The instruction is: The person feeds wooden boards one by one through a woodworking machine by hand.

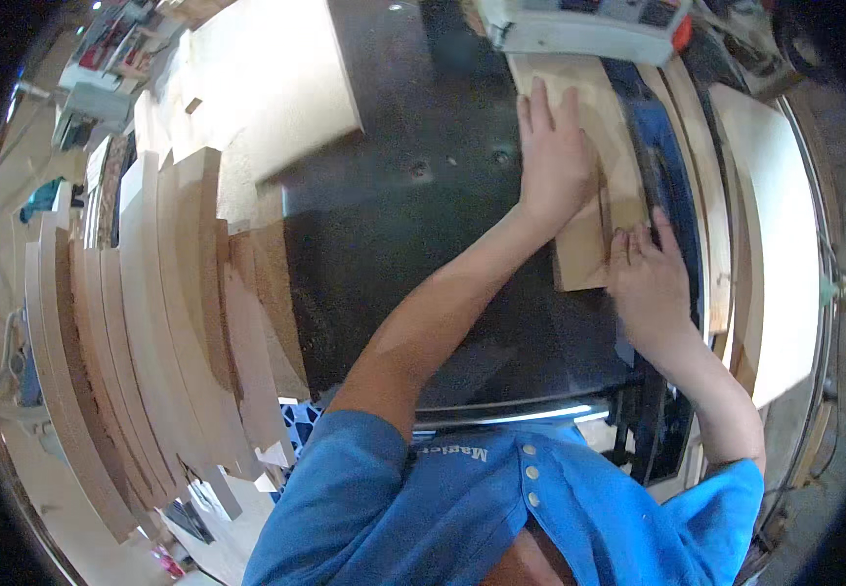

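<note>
A pale wooden board (580, 262) lies lengthwise on the dark flat machine table (413, 244), its far end reaching a light grey machine housing (584, 37). My left hand (557, 161) rests flat on top of the board, fingers stretched toward the housing. Closer to me, my right hand (650, 291) touches the board's right side near its near end, with fingers extended and apart. A seam or step runs along the board; I cannot tell whether it is two pieces. Along its right side stands a blue and black guide rail (665, 161).
Several long wooden boards (184, 313) stand side by side at the left. A wide pale panel (291, 88) overlaps the table's far left corner. On the right, beyond the rail, are more wooden strips (701, 166) and a white-faced panel (780, 254). An orange-red part (682, 32) sits beside the housing.
</note>
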Motion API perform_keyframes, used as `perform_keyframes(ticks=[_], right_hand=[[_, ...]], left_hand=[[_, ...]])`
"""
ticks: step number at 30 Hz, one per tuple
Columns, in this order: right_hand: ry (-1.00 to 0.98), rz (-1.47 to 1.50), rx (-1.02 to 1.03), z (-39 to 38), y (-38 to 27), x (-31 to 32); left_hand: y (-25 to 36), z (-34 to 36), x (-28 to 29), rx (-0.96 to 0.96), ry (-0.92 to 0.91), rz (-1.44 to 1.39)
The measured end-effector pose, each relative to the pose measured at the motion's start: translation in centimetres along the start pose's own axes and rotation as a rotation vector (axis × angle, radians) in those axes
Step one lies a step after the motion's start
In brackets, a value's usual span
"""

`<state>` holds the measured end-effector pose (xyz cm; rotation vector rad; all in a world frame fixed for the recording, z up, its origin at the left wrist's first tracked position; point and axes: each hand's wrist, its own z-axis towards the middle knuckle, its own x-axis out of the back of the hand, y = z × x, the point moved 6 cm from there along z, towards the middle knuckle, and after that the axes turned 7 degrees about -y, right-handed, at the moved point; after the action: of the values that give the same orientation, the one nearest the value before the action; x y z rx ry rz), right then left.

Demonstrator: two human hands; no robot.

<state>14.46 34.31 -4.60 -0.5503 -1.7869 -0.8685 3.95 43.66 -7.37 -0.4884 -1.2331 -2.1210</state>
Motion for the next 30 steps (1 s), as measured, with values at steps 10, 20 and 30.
perform_keyframes(ticks=[10, 20, 30], right_hand=[[0.191, 0.038, -0.036, 8.6, 3.5, 2.1], [0.073, 0.877, 0.403, 17.7, -15.1, 5.6], [-0.232, 0.754, 0.154, -7.9, -8.9, -2.9]], left_hand=[[-5.3, 2.1, 14.5, 0.089, 0.31, 0.345], [-19.3, -8.9, 26.2, 1.041, 0.197, 0.483], [-0.3, -21.4, 17.6, 0.666, -0.193, -0.022]])
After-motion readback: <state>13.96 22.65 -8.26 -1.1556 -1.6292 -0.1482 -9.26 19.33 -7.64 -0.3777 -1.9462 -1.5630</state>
